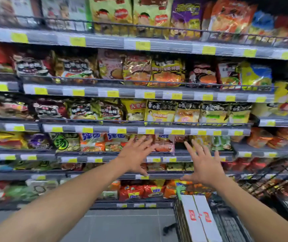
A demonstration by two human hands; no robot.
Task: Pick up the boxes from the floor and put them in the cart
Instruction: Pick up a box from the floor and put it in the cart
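Note:
A white box (pixel 198 219) with red labels stands on edge inside the black wire cart (pixel 180 219) at the lower right. My left hand (pixel 136 154) is raised in front of the shelves, fingers spread, holding nothing. My right hand (pixel 200 165) is raised beside it, above the box, also spread and empty. Both arms reach forward from the bottom of the view. No box on the floor is in sight.
Store shelves (pixel 139 95) packed with snack and noodle bags fill the view ahead, close to my hands. Grey floor tiles (pixel 122 224) show below, left of the cart. More black wire mesh (pixel 283 186) stands at the right edge.

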